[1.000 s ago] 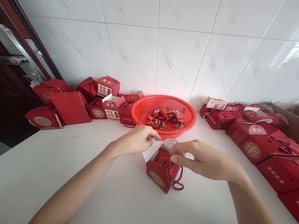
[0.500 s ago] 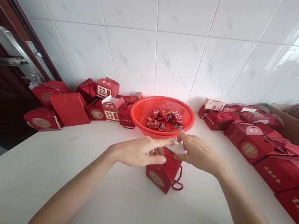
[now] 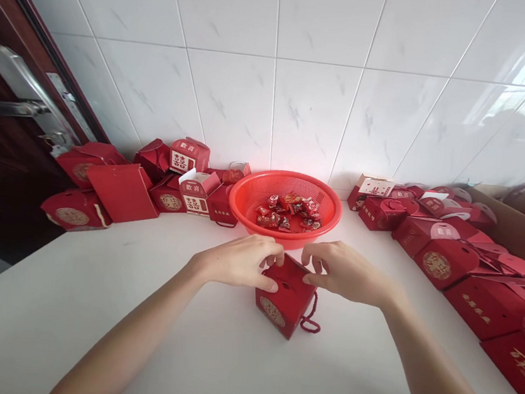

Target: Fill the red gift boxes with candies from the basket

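Note:
A small red paper gift box [image 3: 282, 307] with a round gold emblem on its front stands on the white table between my hands. Its top flaps are raised, with a hole in the front one. From its right side hangs a dark red cord loop [image 3: 310, 324]. My left hand [image 3: 243, 261] is closed on the box's upper left, thumb on the front flap and fingers curled behind. My right hand [image 3: 346, 275] pinches the upper right edge with thumb and bent fingers. The box's inside is mostly hidden.
Just behind the box sits a red plastic basket [image 3: 242, 204] with several wrapped candies [image 3: 289, 211]. Red gift boxes [image 3: 123, 192] cluster at the left; more boxes [image 3: 478, 304] line the right side, beside a cardboard carton [image 3: 502, 215]. A tiled wall [image 3: 310, 114] closes the back.
The white piece held between my fingers above the box is out of sight. Both hands have drawn slightly apart and now grip the flaps at either side.

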`<action>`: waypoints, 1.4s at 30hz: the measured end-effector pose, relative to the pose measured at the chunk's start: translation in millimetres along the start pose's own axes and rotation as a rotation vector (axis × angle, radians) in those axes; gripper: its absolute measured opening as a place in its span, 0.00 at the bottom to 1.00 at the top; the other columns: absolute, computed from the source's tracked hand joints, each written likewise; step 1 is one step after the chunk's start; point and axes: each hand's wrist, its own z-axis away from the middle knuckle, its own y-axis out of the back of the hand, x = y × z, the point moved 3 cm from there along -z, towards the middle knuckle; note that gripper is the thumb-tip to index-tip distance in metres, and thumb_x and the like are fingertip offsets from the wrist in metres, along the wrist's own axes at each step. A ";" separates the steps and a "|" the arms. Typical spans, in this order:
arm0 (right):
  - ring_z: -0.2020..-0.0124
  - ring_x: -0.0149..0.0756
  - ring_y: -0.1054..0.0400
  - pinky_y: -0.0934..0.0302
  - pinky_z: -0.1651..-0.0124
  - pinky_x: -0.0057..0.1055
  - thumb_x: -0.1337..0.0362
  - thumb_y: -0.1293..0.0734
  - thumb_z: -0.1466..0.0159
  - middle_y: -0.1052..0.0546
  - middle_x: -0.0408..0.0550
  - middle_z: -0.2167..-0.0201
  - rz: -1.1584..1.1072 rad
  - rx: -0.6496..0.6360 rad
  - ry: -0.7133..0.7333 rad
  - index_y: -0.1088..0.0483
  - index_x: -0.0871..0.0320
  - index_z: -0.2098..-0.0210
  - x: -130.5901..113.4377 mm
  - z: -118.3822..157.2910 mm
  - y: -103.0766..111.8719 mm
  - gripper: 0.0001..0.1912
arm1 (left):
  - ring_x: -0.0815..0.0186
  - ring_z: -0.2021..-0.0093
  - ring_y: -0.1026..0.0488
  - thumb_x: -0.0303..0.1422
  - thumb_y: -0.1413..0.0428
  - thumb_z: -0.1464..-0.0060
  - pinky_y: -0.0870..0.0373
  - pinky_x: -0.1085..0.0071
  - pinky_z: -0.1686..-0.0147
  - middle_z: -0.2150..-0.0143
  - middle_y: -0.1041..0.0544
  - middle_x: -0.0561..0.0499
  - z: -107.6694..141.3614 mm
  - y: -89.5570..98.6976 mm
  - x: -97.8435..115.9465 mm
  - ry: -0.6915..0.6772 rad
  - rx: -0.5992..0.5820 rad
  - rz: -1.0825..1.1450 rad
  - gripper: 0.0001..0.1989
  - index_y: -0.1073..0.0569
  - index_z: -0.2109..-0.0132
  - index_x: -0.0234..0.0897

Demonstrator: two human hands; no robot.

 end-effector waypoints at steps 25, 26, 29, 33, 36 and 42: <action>0.64 0.40 0.27 0.36 0.61 0.34 0.50 0.33 0.36 0.19 0.50 0.66 -0.158 -0.205 -0.045 0.23 0.57 0.66 46.1 12.6 14.5 0.17 | 0.56 0.48 0.28 0.48 0.41 0.44 0.31 0.65 0.53 0.45 0.27 0.46 -20.3 -27.2 -6.0 -0.030 -0.103 0.248 0.25 0.29 0.43 0.44; 0.65 0.39 0.27 0.35 0.61 0.34 0.48 0.34 0.36 0.19 0.50 0.66 -0.218 -0.202 -0.028 0.23 0.58 0.65 51.0 13.2 10.1 0.19 | 0.56 0.48 0.28 0.48 0.41 0.44 0.31 0.65 0.53 0.44 0.28 0.45 -20.6 -26.7 -5.9 -0.028 -0.093 0.239 0.25 0.29 0.43 0.44; 0.66 0.36 0.30 0.36 0.60 0.34 0.43 0.33 0.38 0.20 0.48 0.67 -0.415 -0.156 -0.004 0.23 0.59 0.66 65.8 15.3 -8.8 0.23 | 0.56 0.51 0.28 0.51 0.43 0.43 0.30 0.65 0.55 0.45 0.29 0.44 -22.7 -25.8 -6.4 -0.032 -0.052 0.204 0.28 0.29 0.41 0.44; 0.66 0.36 0.31 0.36 0.59 0.35 0.44 0.28 0.43 0.22 0.47 0.69 -0.765 -0.117 -0.037 0.24 0.60 0.67 79.0 18.2 -36.6 0.23 | 0.57 0.52 0.28 0.54 0.43 0.44 0.31 0.63 0.51 0.49 0.26 0.46 -24.0 -25.8 -5.5 -0.027 0.020 0.146 0.30 0.27 0.40 0.45; 0.68 0.34 0.32 0.37 0.59 0.35 0.48 0.24 0.46 0.23 0.46 0.72 -0.947 -0.069 -0.070 0.25 0.60 0.71 80.7 18.6 -47.8 0.20 | 0.56 0.53 0.27 0.54 0.43 0.45 0.31 0.64 0.52 0.48 0.24 0.46 -21.5 -25.4 -2.8 0.006 0.070 0.140 0.30 0.27 0.40 0.45; 0.72 0.33 0.32 0.37 0.61 0.34 0.53 0.25 0.47 0.26 0.43 0.76 -1.197 0.113 -0.060 0.31 0.58 0.76 77.7 18.1 -48.8 0.16 | 0.57 0.52 0.25 0.48 0.41 0.45 0.31 0.66 0.54 0.48 0.21 0.48 -19.7 -24.6 1.5 -0.009 0.125 0.191 0.26 0.24 0.42 0.43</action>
